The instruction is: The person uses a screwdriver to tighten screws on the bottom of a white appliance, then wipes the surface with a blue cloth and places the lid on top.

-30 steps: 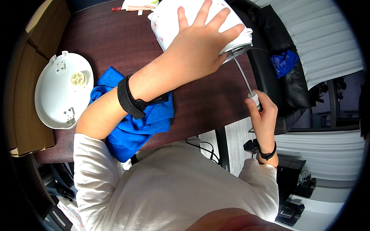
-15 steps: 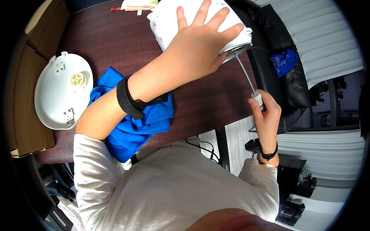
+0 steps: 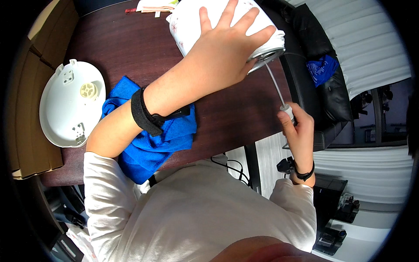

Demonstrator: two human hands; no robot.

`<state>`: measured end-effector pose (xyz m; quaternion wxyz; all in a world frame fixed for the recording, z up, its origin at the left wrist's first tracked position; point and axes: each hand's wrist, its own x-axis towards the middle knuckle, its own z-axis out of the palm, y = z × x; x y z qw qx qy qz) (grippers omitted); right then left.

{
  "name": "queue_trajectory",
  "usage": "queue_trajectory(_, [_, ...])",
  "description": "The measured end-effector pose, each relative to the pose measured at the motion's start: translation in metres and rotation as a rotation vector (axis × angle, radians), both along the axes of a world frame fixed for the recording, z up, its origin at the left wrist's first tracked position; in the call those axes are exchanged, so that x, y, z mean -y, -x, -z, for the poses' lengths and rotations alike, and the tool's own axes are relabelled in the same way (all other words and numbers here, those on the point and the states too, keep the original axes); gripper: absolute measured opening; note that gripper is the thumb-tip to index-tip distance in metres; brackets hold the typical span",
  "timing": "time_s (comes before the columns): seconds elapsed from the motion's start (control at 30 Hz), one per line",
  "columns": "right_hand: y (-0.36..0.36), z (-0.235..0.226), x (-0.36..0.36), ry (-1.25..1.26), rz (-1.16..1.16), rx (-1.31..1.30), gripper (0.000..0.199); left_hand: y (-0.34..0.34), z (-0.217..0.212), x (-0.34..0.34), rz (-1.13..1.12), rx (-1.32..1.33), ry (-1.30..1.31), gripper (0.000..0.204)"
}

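A white rounded appliance housing (image 3: 190, 24) with a pink flower print lies on its side at the far edge of the dark wooden table (image 3: 144, 56). My left hand (image 3: 224, 50) rests on it, fingers spread wide, the thumb by the metal-rimmed end. A screwdriver (image 3: 276, 85) with a long thin shaft and pale handle is gripped in my right hand (image 3: 301, 131). Its tip reaches that rimmed end; what it touches inside is hidden. A blue cloth (image 3: 163, 142) lies crumpled below my left forearm.
A white oval cover (image 3: 56, 111) with hinge brackets and a cream round knob lies at the left. Cardboard boxes (image 3: 32, 118) line the left table edge. Beyond the right edge stands a black sofa (image 3: 303, 78) with a blue bag (image 3: 322, 70). Folded cloths (image 3: 158, 5) sit at the back.
My right hand and the screwdriver have shifted slightly left. The housing's rimmed end has turned a little, while my left hand stays almost in place.
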<state>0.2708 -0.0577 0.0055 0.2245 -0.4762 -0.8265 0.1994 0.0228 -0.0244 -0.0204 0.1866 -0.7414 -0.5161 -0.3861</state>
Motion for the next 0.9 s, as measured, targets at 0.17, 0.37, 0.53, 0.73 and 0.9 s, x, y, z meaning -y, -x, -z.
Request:
queue_trajectory(0.17, [-0.002,0.012,-0.001,0.744,-0.156,-0.420,0.032,0.000,-0.001,0.001,0.000,-0.005,0.000,0.064])
queue_trajectory(0.37, [0.014,0.037,0.018,1.369,-0.316,-0.937,0.052,-0.002,-0.003,0.001,0.005,-0.010,0.001,0.063])
queue_trajectory(0.53, [0.018,0.035,0.012,1.268,-0.361,-0.832,0.047,0.002,-0.003,0.000,0.011,-0.009,0.005,0.064])
queue_trajectory(0.73, [-0.007,0.021,-0.003,0.407,-0.095,-0.239,0.025,0.001,-0.002,0.001,0.031,0.025,-0.012,0.062])
queue_trajectory(0.9, [-0.002,0.003,-0.001,0.009,-0.035,-0.002,0.019,0.000,-0.002,0.001,0.012,0.010,-0.010,0.060])
